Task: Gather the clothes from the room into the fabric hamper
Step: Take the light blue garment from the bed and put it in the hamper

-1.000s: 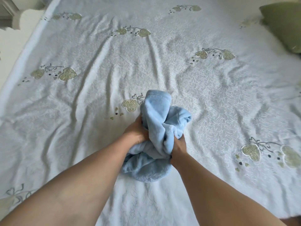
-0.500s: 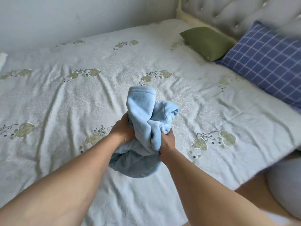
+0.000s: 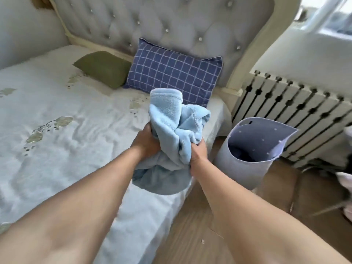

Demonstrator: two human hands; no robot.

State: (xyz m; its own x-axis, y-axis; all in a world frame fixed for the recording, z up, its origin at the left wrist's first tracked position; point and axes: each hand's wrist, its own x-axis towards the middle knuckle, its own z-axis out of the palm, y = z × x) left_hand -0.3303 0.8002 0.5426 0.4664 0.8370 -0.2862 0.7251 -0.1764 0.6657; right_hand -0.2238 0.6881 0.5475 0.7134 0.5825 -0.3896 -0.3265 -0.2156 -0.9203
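Note:
A bunched light blue fleece garment (image 3: 175,130) is held in the air over the right edge of the bed. My left hand (image 3: 145,143) grips its left side and my right hand (image 3: 198,151) grips its right side. The lavender fabric hamper (image 3: 243,168) stands upright on the wooden floor just right of my hands, between the bed and the radiator. Its mouth is open and something dark lies at its bottom.
The bed (image 3: 57,149) with a white embroidered cover fills the left. A green cushion (image 3: 103,67) and a blue checked pillow (image 3: 175,73) lean near the tufted headboard (image 3: 152,23). A white radiator (image 3: 297,115) runs along the right wall. Pale fabric (image 3: 345,183) shows at the right edge.
My view has swung right from the middle of the bed to its head end. Both hands carried the blue garment right, and the hamper and radiator came into view.

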